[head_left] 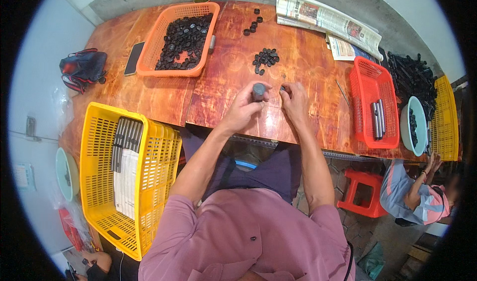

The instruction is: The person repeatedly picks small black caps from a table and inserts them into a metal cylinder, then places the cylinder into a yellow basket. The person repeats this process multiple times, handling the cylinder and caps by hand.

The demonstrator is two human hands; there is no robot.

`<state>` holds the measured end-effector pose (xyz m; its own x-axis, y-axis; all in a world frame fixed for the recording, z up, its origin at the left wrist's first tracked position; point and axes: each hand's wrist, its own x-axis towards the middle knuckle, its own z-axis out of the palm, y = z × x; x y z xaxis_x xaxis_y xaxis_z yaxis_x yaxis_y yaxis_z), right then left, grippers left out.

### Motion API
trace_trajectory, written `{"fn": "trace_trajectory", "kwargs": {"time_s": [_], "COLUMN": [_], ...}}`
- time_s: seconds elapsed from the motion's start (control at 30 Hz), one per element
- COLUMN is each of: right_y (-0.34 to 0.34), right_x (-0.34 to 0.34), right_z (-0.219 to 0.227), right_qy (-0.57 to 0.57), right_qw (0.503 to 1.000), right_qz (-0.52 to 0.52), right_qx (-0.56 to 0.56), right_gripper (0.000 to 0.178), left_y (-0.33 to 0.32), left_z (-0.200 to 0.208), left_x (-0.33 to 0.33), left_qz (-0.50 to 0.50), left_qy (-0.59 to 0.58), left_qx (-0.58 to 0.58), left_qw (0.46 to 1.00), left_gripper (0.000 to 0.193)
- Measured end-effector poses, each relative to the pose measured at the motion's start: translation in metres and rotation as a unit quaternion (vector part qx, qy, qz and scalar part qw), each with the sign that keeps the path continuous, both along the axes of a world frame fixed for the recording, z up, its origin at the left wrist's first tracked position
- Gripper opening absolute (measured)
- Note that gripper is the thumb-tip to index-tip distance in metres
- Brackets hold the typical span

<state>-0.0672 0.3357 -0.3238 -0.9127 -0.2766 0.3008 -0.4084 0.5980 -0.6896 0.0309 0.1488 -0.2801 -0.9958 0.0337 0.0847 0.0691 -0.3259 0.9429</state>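
Over the front part of the table, my left hand point(239, 111) is closed around a dark cylinder point(259, 89), whose round end faces up. To its right, my right hand point(296, 104) pinches a small dark piece point(282, 88) between thumb and fingers; its exact kind is too small to make out. The two hands are apart. Just beyond them lies a loose cluster of small black caps point(266, 58). Farther back several larger black rings point(253, 26) sit in a short line.
At the back left, an orange basket point(144, 65) holds many black caps beside a phone point(133, 59). A yellow crate point(149, 181) with metal tubes stands left. Rightward are a red basket point(365, 89) with silver tubes, a pale green bowl point(405, 127), newspapers point(323, 20) and another person point(417, 191).
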Motion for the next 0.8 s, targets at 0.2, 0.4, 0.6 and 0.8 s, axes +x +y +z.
{"fn": "trace_trajectory", "kwargs": {"time_s": [0.2,0.4,0.6,0.8], "right_y": [-0.001,0.001,0.002,0.001], "right_x": [0.001,0.003,0.002,0.0], "right_z": [0.0,0.001,-0.002,-0.007], "right_qy": [-0.011,0.001,0.007,0.017], "right_qw": [1.0,1.0,1.0,0.999], "right_qz": [-0.004,-0.002,-0.004,-0.005], "right_qx": [-0.02,-0.019,-0.029,-0.035], "right_gripper": [0.02,0.019,0.019,0.023], "left_y": [-0.001,-0.001,0.004,0.001], "left_z": [-0.005,-0.016,-0.012,-0.008], "left_x": [0.0,-0.004,-0.009,-0.011], "left_qz": [-0.018,-0.023,-0.001,-0.008], "left_qy": [-0.011,-0.05,-0.036,-0.068], "left_qx": [-0.002,0.085,0.072,0.078], "left_qw": [1.0,0.995,0.997,0.995], "left_gripper": [0.035,0.032,0.034,0.038]}}
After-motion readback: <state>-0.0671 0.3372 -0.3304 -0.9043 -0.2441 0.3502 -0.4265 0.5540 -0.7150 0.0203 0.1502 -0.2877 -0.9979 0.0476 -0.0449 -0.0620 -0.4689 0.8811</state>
